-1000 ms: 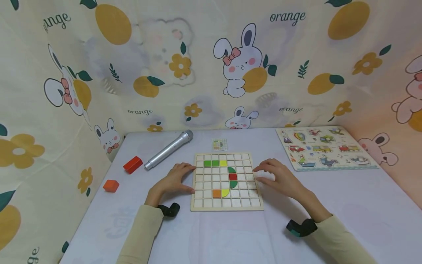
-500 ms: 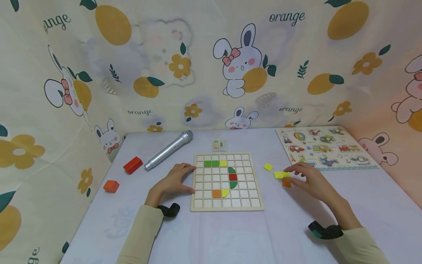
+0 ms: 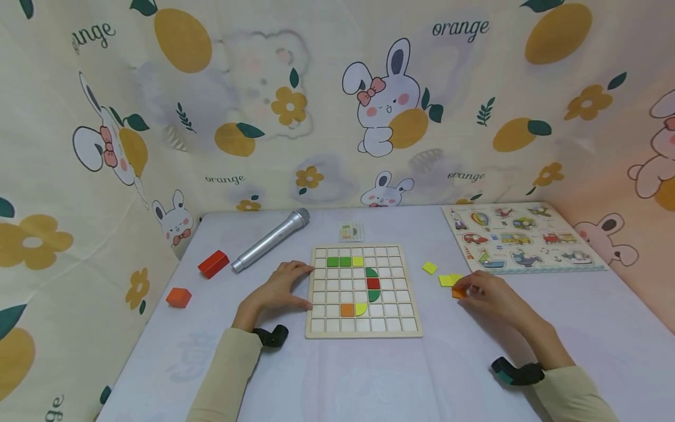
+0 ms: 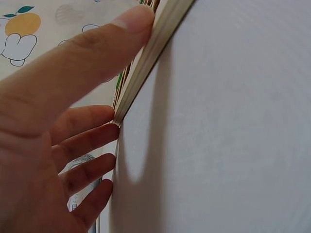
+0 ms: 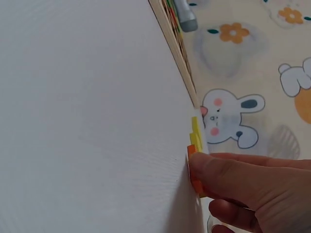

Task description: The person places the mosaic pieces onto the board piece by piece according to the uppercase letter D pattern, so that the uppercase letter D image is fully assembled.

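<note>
A wooden grid board (image 3: 325,287) lies mid-table with green, yellow, red and orange tiles in some cells. My left hand (image 3: 276,290) rests along its left edge, fingers spread and fairly straight; in the left wrist view the thumb (image 4: 82,63) lies over the rim. To the board's right, my right hand (image 3: 493,297) pinches an orange square tile (image 3: 459,292) between thumb and fingers. The right wrist view shows the thumb on the face of this orange tile (image 5: 193,165). Yellow tiles (image 3: 447,281) sit right beside it, and another yellow tile (image 3: 429,268) lies closer to the board.
Behind the board is a small pattern card (image 3: 351,232). A silver microphone (image 3: 271,240), a red block (image 3: 213,264) and an orange block (image 3: 179,298) are on the left. A picture puzzle board (image 3: 527,237) occupies the back right.
My right hand has moved right from the board's edge, past the yellow tiles, then down onto the orange tile, which it now pinches. The left hand stays at the board.
</note>
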A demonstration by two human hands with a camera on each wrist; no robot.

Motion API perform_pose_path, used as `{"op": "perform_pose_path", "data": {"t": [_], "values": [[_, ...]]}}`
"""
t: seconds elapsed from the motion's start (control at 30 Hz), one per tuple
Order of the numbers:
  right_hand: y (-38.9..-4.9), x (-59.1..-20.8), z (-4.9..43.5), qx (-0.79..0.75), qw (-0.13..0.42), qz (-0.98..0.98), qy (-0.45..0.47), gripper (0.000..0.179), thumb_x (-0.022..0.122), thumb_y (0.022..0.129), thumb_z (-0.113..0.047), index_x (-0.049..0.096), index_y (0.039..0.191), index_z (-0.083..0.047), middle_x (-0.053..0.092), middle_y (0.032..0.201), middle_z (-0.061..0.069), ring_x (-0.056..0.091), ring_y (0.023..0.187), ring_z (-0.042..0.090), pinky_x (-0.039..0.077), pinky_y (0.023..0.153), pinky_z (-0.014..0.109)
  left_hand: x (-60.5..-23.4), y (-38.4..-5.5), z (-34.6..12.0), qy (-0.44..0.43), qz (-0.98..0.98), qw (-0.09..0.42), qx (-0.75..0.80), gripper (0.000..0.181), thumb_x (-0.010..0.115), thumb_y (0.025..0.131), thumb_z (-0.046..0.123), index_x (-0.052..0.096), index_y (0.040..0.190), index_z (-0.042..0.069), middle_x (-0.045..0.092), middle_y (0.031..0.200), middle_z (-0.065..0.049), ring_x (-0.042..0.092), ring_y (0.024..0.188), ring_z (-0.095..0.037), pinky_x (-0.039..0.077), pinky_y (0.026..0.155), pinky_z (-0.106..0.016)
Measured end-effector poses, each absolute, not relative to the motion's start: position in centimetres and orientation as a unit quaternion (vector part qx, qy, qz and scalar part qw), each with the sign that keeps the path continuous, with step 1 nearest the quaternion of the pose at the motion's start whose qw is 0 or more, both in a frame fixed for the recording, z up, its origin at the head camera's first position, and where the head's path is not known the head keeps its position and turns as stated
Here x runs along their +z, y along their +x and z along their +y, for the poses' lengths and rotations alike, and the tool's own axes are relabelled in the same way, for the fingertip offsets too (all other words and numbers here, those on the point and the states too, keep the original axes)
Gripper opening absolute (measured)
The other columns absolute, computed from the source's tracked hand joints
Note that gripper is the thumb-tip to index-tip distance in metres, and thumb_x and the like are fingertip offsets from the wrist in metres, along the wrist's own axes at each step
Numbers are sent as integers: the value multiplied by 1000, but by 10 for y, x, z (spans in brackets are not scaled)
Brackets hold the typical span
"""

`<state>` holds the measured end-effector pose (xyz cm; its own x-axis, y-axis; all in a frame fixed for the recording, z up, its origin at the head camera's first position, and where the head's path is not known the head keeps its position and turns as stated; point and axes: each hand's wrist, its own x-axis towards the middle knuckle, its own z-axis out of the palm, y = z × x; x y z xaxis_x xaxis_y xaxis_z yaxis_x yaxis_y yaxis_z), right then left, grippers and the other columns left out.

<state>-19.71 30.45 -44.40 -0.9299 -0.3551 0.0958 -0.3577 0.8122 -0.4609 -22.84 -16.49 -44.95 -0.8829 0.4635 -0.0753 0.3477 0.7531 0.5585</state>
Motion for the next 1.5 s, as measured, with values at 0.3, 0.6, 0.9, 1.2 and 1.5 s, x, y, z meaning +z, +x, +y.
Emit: {"op": "perform_pose_path", "data": {"t": [0.3,0.6,0.9,1.2,1.5], "values": [[-196,-441,302,233,-20,-959,160,27,76,76,-14,68,100,-6,59,94,2,50,81,16,48,68,27,-447,-227,-164,220,929,104,280,87,82,67,40,43,140,14,38,141,-9,30,130,-29,28,107,-50],[-199,-434,291,240,-9,-951,194,23,76,75,-11,68,96,-8,61,87,-3,49,77,14,45,65,24,-450,-229,-165,213,933,103,269,87,82,67,41,42,140,16,38,142,-8,29,130,-28,28,107,-49],[-209,-424,230,295,-2,-901,319,23,71,74,-7,68,96,-11,62,88,-8,52,78,11,46,66,25,-451,-228,-163,204,935,108,270,87,82,66,41,43,140,18,38,142,-7,29,132,-27,28,108,-49],[-201,-427,146,293,49,-871,391,22,73,77,-13,70,99,-11,66,90,-5,56,75,13,51,68,26,-451,-229,-163,211,936,104,263,88,82,66,42,42,140,17,38,142,-7,30,131,-27,28,108,-47],[-192,-434,96,274,32,-879,389,19,72,82,-26,69,99,-18,63,97,-10,56,84,9,48,72,20,-451,-230,-165,216,933,106,269,87,81,67,43,42,140,17,37,143,-8,29,131,-28,27,108,-49]]}}
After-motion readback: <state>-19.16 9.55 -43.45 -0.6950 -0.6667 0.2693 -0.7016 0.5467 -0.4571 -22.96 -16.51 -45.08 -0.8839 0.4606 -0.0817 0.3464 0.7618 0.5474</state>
